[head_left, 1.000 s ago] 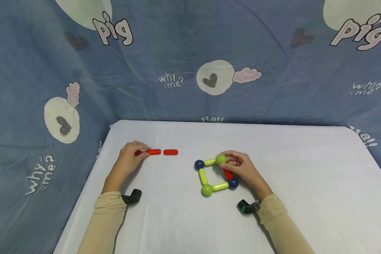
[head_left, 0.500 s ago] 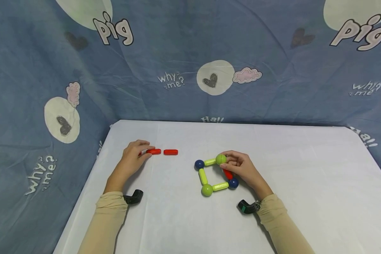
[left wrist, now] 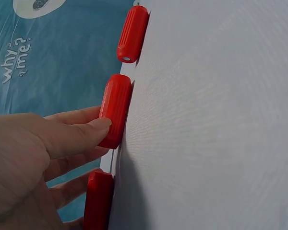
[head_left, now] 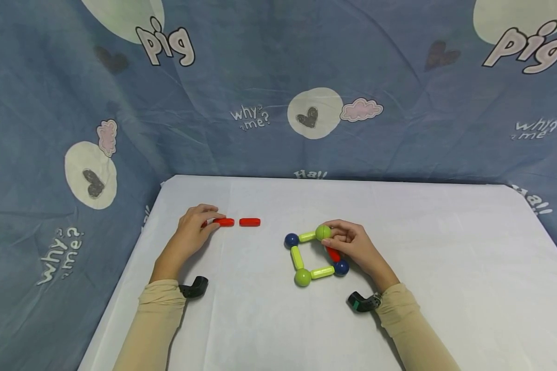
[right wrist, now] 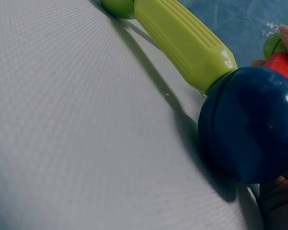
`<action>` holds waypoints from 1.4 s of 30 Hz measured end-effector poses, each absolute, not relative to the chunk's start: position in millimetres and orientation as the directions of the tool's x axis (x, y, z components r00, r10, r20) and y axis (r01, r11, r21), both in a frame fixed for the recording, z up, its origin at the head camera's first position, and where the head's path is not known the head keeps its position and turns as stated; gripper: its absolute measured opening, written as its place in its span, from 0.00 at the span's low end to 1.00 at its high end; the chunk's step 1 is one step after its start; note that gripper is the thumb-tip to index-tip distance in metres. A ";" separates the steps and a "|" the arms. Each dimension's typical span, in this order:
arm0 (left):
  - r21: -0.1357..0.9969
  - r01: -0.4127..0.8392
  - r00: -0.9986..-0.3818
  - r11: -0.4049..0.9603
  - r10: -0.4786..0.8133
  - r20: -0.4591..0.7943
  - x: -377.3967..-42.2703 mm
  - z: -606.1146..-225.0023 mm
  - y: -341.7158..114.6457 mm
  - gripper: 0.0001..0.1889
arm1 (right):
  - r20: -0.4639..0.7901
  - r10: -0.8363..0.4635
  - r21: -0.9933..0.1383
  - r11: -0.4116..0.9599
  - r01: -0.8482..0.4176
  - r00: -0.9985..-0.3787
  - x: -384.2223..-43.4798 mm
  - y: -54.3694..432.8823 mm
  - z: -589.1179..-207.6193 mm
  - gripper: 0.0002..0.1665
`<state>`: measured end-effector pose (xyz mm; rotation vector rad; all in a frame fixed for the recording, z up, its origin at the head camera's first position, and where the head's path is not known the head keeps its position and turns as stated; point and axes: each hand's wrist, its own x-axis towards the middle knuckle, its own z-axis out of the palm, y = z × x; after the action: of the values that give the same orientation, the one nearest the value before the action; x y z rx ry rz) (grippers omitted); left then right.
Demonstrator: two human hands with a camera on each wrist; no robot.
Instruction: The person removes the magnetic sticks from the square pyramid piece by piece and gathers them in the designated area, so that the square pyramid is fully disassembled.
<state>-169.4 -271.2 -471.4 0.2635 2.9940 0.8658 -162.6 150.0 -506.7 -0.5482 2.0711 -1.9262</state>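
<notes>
My left hand (head_left: 192, 229) pinches the middle red rod (left wrist: 116, 108) of a row of three, thumb on its near side. Beyond its tip lies a second red rod (head_left: 249, 222); the third red rod (left wrist: 99, 199) is by my lower fingers, mostly hidden in the head view. My right hand (head_left: 351, 241) holds a four-sided frame at a green ball (head_left: 323, 232) and the red rod (head_left: 333, 254) beside it. Lime rods (head_left: 297, 257) form the other sides. A second green ball (head_left: 302, 278) and two blue balls, one near (right wrist: 249, 127) and one far (head_left: 291, 240), are the other corners.
A white cloth covers the table (head_left: 260, 319). Behind it and at the left hangs a blue printed curtain (head_left: 204, 139). Black wrist cameras, left (head_left: 195, 287) and right (head_left: 363, 302), stick out inward from both wrists, low over the cloth.
My left hand has shifted slightly right along the row of red rods, and now pinches the middle one, which has slid a little left. My right hand and the frame stay in place.
</notes>
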 end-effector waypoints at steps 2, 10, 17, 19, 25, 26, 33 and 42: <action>0.534 0.157 -0.986 0.831 0.165 0.033 -169.3 -471.2 -271.0 0.14 | 0.063 -0.440 -0.994 0.053 -0.096 -0.896 -162.6 150.0 -506.8 0.24; 0.567 0.158 -0.987 0.808 0.149 0.062 -168.7 -469.0 -270.3 0.21 | 0.072 -0.450 -0.994 0.042 -0.102 -0.890 -162.1 150.4 -506.5 0.24; 0.617 0.206 -0.977 0.760 0.121 0.177 -165.4 -457.6 -251.9 0.20 | 0.086 -0.469 -0.995 -0.004 -0.095 -0.879 -161.6 151.9 -505.6 0.23; 0.632 0.236 -0.969 0.738 0.128 0.213 -162.6 -454.1 -241.9 0.19 | 0.090 -0.476 -0.996 -0.020 -0.091 -0.875 -161.6 152.1 -505.9 0.24; 0.630 0.346 -0.936 0.695 0.208 0.284 -151.7 -448.4 -203.3 0.18 | 0.094 -0.504 -0.995 -0.078 -0.064 -0.858 -161.6 152.9 -506.9 0.23; 0.624 0.361 -0.931 0.693 0.227 0.287 -149.5 -448.6 -196.1 0.18 | 0.096 -0.509 -0.994 -0.087 -0.060 -0.856 -161.7 153.0 -507.2 0.23; 0.615 0.453 -0.886 0.646 0.401 0.231 -128.8 -454.1 -146.8 0.17 | 0.103 -0.529 -0.991 -0.123 -0.045 -0.843 -162.5 153.1 -509.2 0.27; 0.602 0.485 -0.847 0.635 0.513 0.140 -114.2 -464.8 -120.2 0.17 | 0.098 -0.525 -0.993 -0.104 -0.051 -0.846 -162.8 154.0 -508.2 0.24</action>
<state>-114.2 -120.2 -464.8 0.8552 2.8003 1.0101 -162.8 154.0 -508.2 -0.6319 1.8449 -2.0174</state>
